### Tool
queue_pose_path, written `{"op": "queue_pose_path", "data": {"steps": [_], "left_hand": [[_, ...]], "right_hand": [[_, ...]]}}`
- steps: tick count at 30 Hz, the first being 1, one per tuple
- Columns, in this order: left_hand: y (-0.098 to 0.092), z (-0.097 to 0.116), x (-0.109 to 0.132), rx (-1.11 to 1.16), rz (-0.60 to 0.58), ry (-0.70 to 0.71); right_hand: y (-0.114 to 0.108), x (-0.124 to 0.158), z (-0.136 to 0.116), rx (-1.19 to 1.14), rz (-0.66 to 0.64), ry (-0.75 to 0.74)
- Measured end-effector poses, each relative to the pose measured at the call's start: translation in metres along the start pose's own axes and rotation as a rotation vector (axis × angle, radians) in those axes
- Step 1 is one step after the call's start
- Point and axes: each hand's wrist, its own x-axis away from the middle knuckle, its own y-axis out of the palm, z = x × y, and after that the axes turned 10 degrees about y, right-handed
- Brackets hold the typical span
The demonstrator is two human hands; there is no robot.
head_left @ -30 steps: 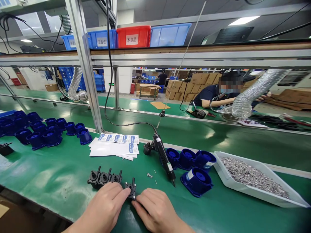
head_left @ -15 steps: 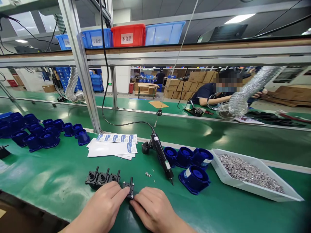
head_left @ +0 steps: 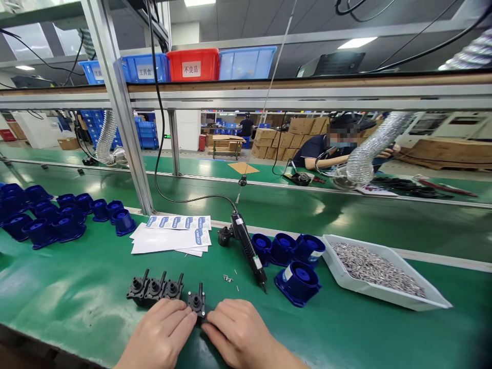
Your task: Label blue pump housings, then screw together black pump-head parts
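Observation:
A small black pump housing (head_left: 197, 301), with a round port and an upright spout, sits on the green bench between my hands. My left hand (head_left: 163, 328) is closed on its lower left side, with the fingertips pressed to the part. On its lower right side is my right hand (head_left: 240, 328), thumb and fingers pinched together at its edge. The fingertips hide the part's near edge. Just left stands a row of similar black housings (head_left: 155, 289). Several small screws (head_left: 228, 279) lie beyond my right hand, near the tip of a black electric screwdriver (head_left: 248, 248).
Blue plastic cups (head_left: 298, 283) stand right of the screwdriver, and more blue cups (head_left: 69, 225) at the far left. A white tray (head_left: 334, 266) holds many metal pins or screws. Label sheets (head_left: 169, 241) lie near an aluminium post (head_left: 123, 113). Across the bench, a person (head_left: 307, 154) leans over work.
My left fingertips have shifted from the top of the black housing down to its lower left side, uncovering its face. The right hand keeps its place on it. The camera view has shifted slightly.

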Motion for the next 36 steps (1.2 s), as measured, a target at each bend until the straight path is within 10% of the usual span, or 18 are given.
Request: {"op": "queue_pose_path", "data": {"steps": [4,9,12,15,21,30,36], "left_hand": [[-0.002,0.0,0.008,-0.044,0.009,0.042],[-0.011,-0.005,-0.007,0.065,0.035,-0.043],[-0.004,-0.023,-0.041,0.249,-0.159,-0.14],[0.022,-0.047,-0.08,0.296,-0.577,-0.209],[0.09,-0.068,-0.122,0.354,-0.797,-0.113],[0.117,-0.054,-0.127,0.38,-0.872,-0.049],[0.086,-0.084,-0.13,0.518,-0.715,-0.24]], "right_hand": [[-0.014,0.001,0.02,0.052,-0.129,0.123],[-0.037,-0.004,0.047,0.172,-0.257,0.659],[-0.041,-0.009,0.051,0.187,-0.337,0.811],[-0.037,-0.012,0.047,0.164,-0.358,0.811],[-0.031,-0.008,0.049,0.204,-0.379,0.761],[-0.024,0.004,0.058,0.256,-0.405,0.651],[-0.025,0.006,0.07,0.032,-0.226,0.584]]}}
